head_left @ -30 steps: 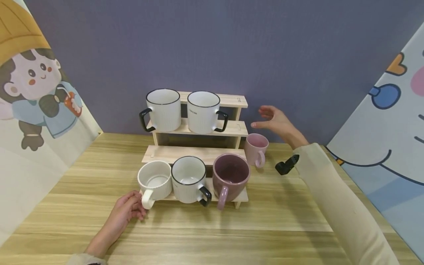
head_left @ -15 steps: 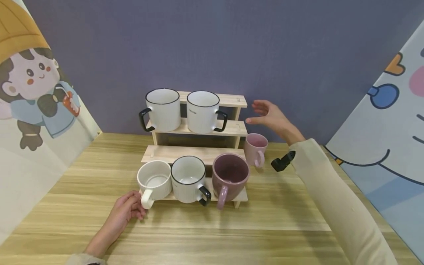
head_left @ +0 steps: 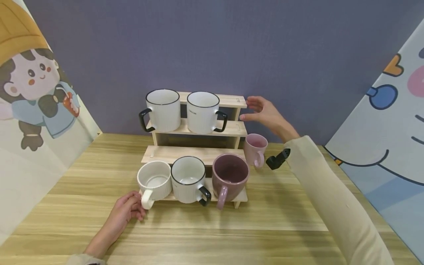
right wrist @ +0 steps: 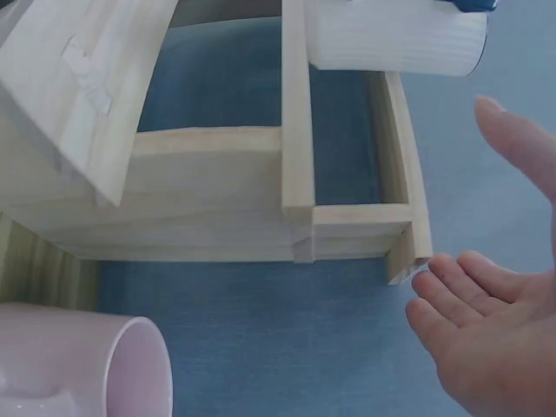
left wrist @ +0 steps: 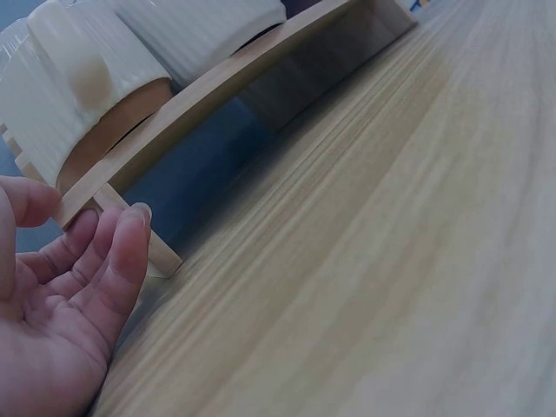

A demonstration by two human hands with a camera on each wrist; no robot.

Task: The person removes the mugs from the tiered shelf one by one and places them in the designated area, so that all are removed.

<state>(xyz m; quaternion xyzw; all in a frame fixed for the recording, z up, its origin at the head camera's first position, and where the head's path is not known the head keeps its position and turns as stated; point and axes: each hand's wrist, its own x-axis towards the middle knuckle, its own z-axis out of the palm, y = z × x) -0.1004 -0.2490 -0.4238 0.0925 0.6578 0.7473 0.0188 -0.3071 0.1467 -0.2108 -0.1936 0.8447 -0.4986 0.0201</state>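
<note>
A tiered wooden shelf (head_left: pixel 192 154) stands against the dark wall. My left hand (head_left: pixel 125 210) pinches its bottom board's front left corner, the thumb over the board and the curled fingers under it in the left wrist view. Right beside that hand sits a cream mug (head_left: pixel 155 180). On the same board stand a black-rimmed white mug (head_left: pixel 188 180) and a plum mug (head_left: pixel 230 176). Two taller black-rimmed white mugs, one left (head_left: pixel 163 110) and one right (head_left: pixel 202 112), sit higher up. My right hand (head_left: pixel 267 115) is held with fingers extended, fingertips right at the top board's right end (right wrist: pixel 421 234), holding nothing.
A small pink mug (head_left: pixel 256 149) stands on the wood-grain table (head_left: pixel 185 239), close to the shelf's right side and below my right hand. The dark wall (head_left: pixel 212 44) rises behind, and cartoon-printed panels flank both sides.
My right hand has moved left and slightly up, from above the pink mug to the top board's right end. The left hand, the shelf and the mugs keep their places.
</note>
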